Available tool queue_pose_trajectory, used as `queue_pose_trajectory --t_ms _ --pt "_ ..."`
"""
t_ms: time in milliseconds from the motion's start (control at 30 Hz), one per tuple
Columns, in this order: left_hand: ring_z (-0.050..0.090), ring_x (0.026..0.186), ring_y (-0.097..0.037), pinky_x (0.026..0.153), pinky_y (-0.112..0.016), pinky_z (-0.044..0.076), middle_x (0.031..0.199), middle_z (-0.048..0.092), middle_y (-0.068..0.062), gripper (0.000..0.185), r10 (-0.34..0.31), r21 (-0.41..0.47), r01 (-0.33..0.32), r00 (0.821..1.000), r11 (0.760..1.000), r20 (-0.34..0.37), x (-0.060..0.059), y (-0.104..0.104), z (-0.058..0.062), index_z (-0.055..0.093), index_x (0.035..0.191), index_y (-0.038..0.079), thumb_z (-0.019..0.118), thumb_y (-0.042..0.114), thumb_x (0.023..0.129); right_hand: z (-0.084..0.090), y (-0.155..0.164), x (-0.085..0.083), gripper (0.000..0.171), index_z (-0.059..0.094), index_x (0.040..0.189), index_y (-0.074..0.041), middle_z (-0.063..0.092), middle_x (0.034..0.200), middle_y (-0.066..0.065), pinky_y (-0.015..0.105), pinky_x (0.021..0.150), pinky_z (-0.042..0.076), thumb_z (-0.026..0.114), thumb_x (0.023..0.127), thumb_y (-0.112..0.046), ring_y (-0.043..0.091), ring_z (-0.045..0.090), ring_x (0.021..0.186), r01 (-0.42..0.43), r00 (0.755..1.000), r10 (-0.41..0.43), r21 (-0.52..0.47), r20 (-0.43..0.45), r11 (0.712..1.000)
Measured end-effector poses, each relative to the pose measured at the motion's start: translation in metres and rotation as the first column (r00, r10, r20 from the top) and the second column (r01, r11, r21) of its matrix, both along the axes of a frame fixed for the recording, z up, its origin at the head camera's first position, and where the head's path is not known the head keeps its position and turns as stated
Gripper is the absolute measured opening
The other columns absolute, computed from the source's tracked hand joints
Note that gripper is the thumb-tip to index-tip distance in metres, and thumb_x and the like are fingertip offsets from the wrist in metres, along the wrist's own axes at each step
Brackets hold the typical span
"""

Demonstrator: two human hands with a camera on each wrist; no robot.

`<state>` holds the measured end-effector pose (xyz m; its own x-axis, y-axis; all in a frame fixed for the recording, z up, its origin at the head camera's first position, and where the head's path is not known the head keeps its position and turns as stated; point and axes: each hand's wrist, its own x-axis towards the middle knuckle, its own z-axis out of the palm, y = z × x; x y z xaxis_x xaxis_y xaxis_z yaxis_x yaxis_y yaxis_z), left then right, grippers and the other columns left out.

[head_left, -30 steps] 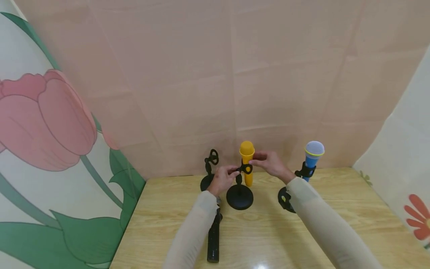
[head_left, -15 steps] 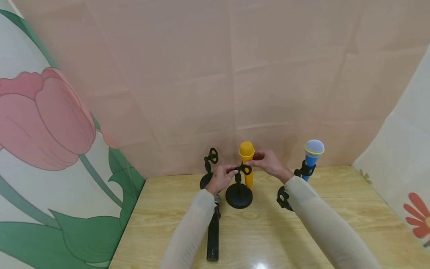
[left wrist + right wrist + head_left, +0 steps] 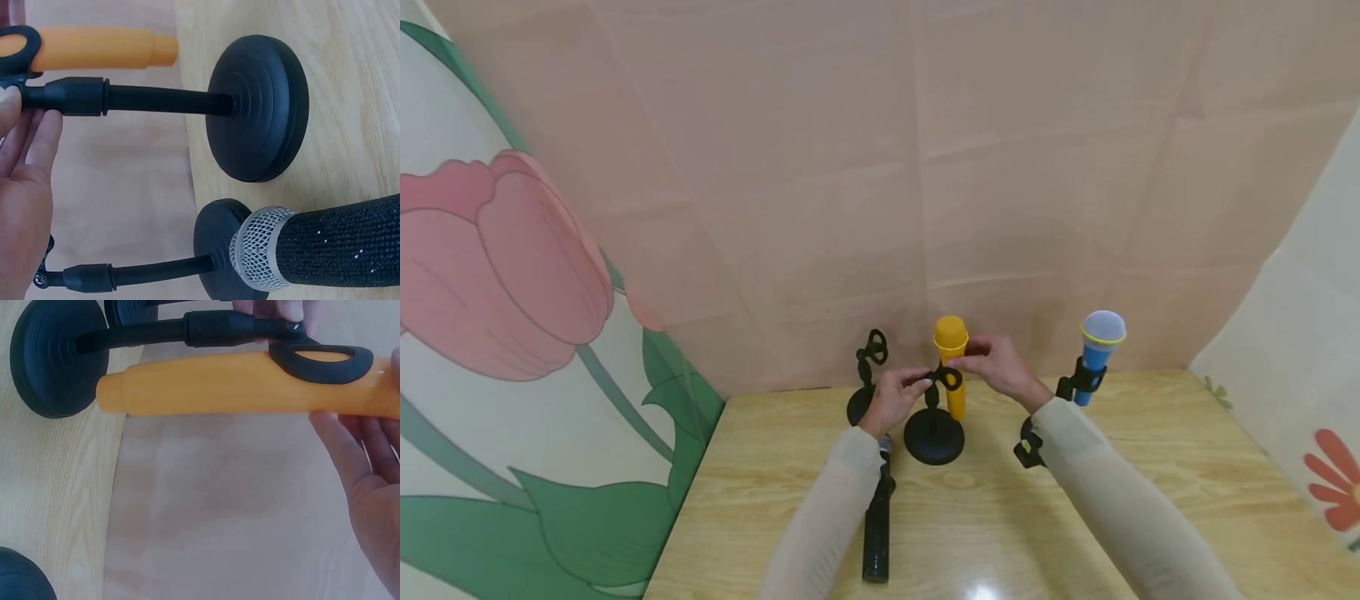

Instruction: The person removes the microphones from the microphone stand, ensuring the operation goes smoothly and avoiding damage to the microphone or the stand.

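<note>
An orange microphone [image 3: 951,354] stands upright in the black clip [image 3: 319,362] of a round-based desk stand [image 3: 934,437]. My left hand [image 3: 895,393] pinches the stand's neck just below the clip, fingertips [image 3: 28,134] on the black joint [image 3: 72,95]. My right hand [image 3: 997,367] holds the microphone's upper body from the right, its fingers [image 3: 359,459] lying along the orange barrel [image 3: 231,384]. The microphone's lower end hangs above the base [image 3: 53,359].
A blue microphone [image 3: 1099,343] sits in a stand at the right, partly behind my right sleeve. An empty stand [image 3: 869,367] is at the back left. A black microphone [image 3: 876,525] with a mesh head [image 3: 259,247] lies on the wooden table [image 3: 985,517]. Fabric walls enclose the table.
Both hands keep their hold on the stand and the orange microphone. Only the view has shifted slightly.
</note>
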<state>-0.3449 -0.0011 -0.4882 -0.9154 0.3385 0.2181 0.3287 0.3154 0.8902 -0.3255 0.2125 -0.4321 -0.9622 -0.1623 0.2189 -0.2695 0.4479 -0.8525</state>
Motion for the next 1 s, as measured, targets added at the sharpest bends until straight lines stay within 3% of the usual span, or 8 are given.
queue_pose_trajectory --t_ms 167,633,1000 --pt "0.068 0.107 -0.018 0.092 -0.032 0.054 0.117 0.072 -0.008 0.028 0.025 0.012 -0.025 0.999 1.0 0.043 0.0002 0.0003 0.0001 0.072 0.122 0.005 0.067 0.015 0.096 -0.0015 -0.0005 -0.0011 0.044 0.07 0.117 0.001 0.072 0.111 0.017 0.048 0.088 0.056 0.079 0.088 -0.031 0.03 0.069 0.096 0.02 1.0 -0.02 0.006 0.015 1.0" --pt "0.067 0.11 -0.018 0.094 -0.033 0.053 0.119 0.071 -0.007 0.029 -0.017 0.013 0.016 0.998 1.0 0.067 -0.0022 -0.0009 0.0034 0.071 0.123 0.005 0.067 0.016 0.096 -0.0023 -0.0005 -0.0015 0.045 0.069 0.118 0.002 0.071 0.113 0.018 0.045 0.085 0.057 0.079 0.088 -0.029 0.032 0.069 0.097 0.033 0.999 -0.032 -0.039 0.035 0.999" --pt "0.067 0.11 -0.018 0.094 -0.034 0.053 0.119 0.071 -0.006 0.031 0.0 -0.009 0.001 0.995 1.0 0.098 -0.0013 -0.0012 0.0023 0.069 0.126 0.003 0.065 0.015 0.097 0.0014 -0.0012 0.0009 0.049 0.069 0.12 0.001 0.071 0.114 0.017 0.047 0.087 0.056 0.078 0.088 -0.035 0.032 0.068 0.099 0.039 0.999 -0.039 -0.016 0.018 0.999"
